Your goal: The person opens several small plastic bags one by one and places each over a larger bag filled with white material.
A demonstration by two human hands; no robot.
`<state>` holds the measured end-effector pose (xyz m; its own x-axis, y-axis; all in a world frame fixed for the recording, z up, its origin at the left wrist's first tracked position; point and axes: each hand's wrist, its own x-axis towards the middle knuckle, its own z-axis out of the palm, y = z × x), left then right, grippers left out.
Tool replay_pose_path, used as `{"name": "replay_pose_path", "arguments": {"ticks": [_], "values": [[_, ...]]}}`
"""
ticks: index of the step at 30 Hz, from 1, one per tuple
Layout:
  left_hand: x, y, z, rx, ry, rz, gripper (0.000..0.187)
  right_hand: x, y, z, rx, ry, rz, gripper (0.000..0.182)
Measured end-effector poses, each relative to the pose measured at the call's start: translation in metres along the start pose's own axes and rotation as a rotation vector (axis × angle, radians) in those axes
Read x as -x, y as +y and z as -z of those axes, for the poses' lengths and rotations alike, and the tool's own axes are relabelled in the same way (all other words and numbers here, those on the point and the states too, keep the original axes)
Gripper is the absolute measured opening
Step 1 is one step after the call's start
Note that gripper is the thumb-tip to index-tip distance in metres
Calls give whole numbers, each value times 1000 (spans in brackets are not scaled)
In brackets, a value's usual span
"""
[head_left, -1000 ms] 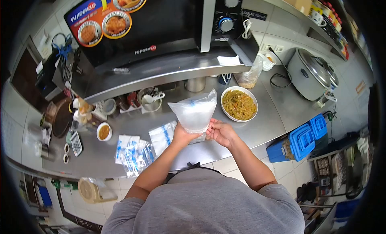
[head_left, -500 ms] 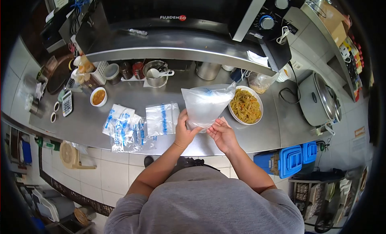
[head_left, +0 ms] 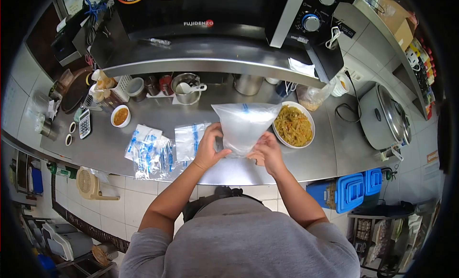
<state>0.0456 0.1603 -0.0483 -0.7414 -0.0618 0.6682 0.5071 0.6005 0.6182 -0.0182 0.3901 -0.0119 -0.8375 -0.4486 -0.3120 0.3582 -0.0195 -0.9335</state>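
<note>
While gripped: both hands, left and right, clutch plastic bag
Two o'clock: noodle bowl
Nine o'clock: spare bags on desk

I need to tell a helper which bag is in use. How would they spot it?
Start at the steel counter under the microwave. Left of the noodle bowl, the clear plastic bag is the only one raised in both hands; the others lie flat.

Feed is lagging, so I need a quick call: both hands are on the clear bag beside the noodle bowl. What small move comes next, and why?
Probably spread the plastic bag mouth. The left hand and right hand pinch only its lower end, it looks empty, and the bowl of noodles sits just right of it on the counter.
</note>
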Motion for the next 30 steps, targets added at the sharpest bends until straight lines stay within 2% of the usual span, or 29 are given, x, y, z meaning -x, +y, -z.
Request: {"name": "replay_pose_path", "arguments": {"ticks": [1,2,3,4,5,7,8,9,10,12,14,16,17,18,20,22,23,25,27,29,30], "values": [[-15,9,3,-10,3,-6,74,7,-18,-6,-61,-34,224,54],[-27,21,-1,220,117,59,78,12,-26,-10,-125,-63,438,63],[-34,31,-8,453,225,131,82,9,-22,-15,-135,-62,429,63],[-37,35,-16,544,119,236,84,5,-12,-23,141,-63,516,66],[-32,31,-24,543,106,248,84,2,-1,-31,420,-62,598,70],[-22,6,-48,555,-115,491,86,-14,29,-29,451,-4,678,75],[-17,0,-55,576,-31,406,83,-21,35,-24,489,-8,704,77],[-19,5,-52,576,-40,402,83,-24,40,-21,526,-12,721,80],[-17,12,-44,456,-64,411,76,-21,46,-16,519,-5,712,80],[-3,14,-31,326,-88,425,70,-14,54,0,946,-5,519,74],[14,-2,-20,-137,-288,298,61,5,68,14,1522,290,636,61],[34,-4,8,-172,-301,284,56,12,113,43,1560,400,709,46],[46,-4,24,-198,-324,276,52,14,124,53,1558,395,708,46],[57,-5,40,-199,-329,284,52,17,133,59,1440,387,694,39],[73,-8,76,-231,-268,310,44,19,135,48,1316,377,672,32],[81,-11,115,-304,-250,316,42,22,103,20,1249,606,601,19],[83,-14,132,-374,-220,318,41,23,102,6,1249,601,608,19],[87,-21,166,-502,-226,371,43,24,103,-31,1132,459,785,14],[94,-30,186,-627,-251,423,45,19,106,-86,1049,83,910,17],[101,-43,192,-636,-316,481,52,-3,87,-137,1181,57,916,20],[98,-46,193,-626,-374,485,56,-23,80,-155,1225,158,873,21]]}}
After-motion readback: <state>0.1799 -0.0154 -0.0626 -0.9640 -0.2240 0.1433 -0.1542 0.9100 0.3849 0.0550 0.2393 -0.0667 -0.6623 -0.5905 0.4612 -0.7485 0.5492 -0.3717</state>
